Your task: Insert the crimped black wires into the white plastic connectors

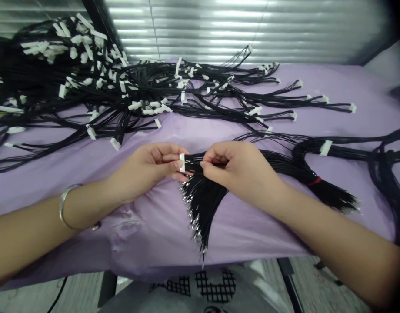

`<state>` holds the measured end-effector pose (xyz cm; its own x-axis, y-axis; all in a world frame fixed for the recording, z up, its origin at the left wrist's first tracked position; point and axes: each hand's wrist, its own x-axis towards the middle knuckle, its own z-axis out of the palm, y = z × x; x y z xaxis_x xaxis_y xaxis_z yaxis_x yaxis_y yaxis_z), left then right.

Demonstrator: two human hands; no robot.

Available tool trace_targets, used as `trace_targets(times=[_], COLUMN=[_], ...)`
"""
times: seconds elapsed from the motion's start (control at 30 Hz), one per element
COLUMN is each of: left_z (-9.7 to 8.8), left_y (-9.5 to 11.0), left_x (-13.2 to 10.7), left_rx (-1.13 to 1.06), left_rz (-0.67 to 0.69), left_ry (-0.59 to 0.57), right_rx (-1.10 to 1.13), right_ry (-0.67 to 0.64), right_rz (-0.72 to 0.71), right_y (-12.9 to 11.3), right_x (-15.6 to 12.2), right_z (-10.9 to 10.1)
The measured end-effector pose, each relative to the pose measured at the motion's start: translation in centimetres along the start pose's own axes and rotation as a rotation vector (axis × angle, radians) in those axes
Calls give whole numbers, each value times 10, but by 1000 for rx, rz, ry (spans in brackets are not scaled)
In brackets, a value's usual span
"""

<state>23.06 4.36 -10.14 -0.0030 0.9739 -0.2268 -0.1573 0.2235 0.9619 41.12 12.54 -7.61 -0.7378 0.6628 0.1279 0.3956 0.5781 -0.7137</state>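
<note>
My left hand (154,165) pinches a small white connector (182,162) between thumb and fingers. My right hand (234,167) is closed just to its right, pinching thin black wires (195,160) that run into the connector. Below both hands a bundle of loose black wires (203,204) with metal-tipped ends fans out towards the table's front edge. The hands almost touch over the purple table cover (154,226). A metal bracelet sits on my left wrist.
A large heap of finished black harnesses with white connectors (98,82) fills the back left. More wire bundles (350,152), one tied with a red band (314,181), lie to the right. A ribbed metal wall (252,26) stands behind.
</note>
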Motion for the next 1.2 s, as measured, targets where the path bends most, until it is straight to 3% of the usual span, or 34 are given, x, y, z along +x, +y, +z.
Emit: trace_targets(times=[0.57,1.03,1.2], left_z=[1,6,6], left_y=[0,3,3], left_x=[-1,-1,-1], left_rx=[73,65,30], left_rz=[8,-53,-27], left_ry=[-15,45,11], right_rx=[17,-75,-123], right_ry=[-68,-21,-23], right_rz=[29,-68,-137], right_y=[0,1,2], right_x=[1,1,1], right_z=[2,16,16])
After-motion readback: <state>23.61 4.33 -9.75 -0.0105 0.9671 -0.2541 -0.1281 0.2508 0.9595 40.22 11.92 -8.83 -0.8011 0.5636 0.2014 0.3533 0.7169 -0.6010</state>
